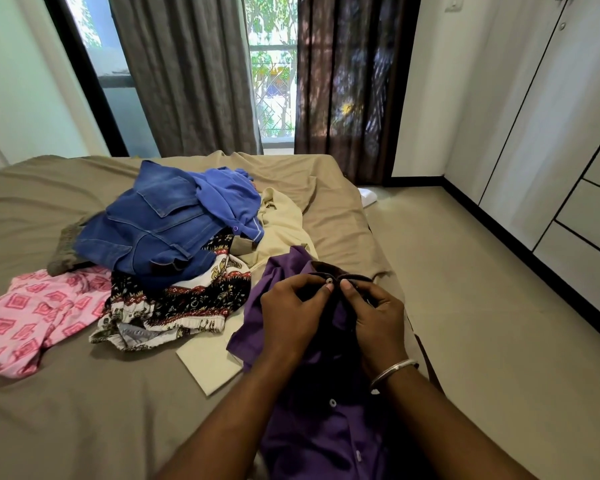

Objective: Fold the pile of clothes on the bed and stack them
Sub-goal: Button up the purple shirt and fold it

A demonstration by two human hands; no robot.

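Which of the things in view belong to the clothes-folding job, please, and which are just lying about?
Part of the job:
purple shirt, collar pinched by left hand and right hand
denim garment
blue top
patterned black garment
pink printed garment
cream garment
bed

Just there:
curtains
wardrobe
white object on floor

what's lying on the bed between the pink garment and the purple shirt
In the head view, the black printed garment lies between the pink garment and the purple shirt.
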